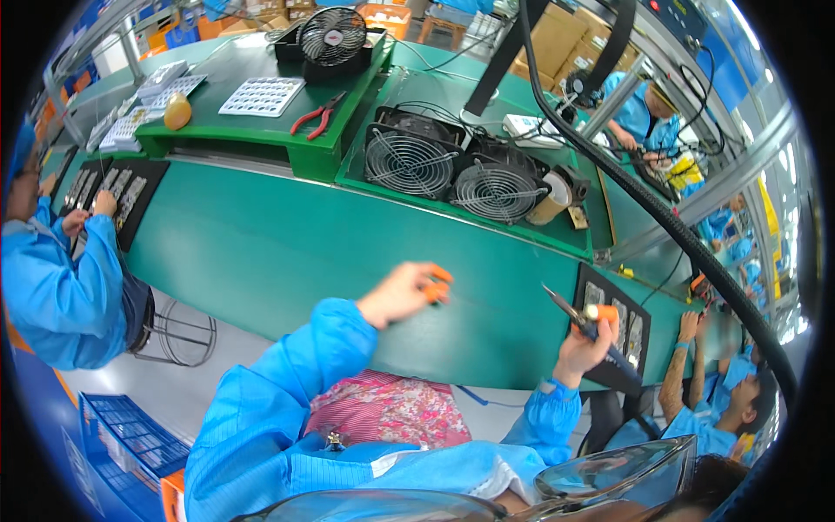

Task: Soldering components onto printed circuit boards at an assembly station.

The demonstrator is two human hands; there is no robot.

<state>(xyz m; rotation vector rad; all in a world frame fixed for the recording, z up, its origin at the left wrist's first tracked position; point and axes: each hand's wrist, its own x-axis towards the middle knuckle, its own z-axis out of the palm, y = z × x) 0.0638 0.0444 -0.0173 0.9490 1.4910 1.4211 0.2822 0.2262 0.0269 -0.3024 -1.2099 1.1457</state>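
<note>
Reaching over the table (261, 235), the left hand (402, 294) curls; I cannot tell its grip. Raised farther right over the table, the right hand (588, 346) clasps a pointed tool (570, 311).

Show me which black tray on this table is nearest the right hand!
The flat black rectangular tray beside the person's right hand, at right; the other black trays lie far left, by a blue-clad co-worker.

Bright, mostly even light; pale sheen on green tabletop (261, 235); edges strongly bowed, corners black; reflections on glasses (613, 478).
</note>
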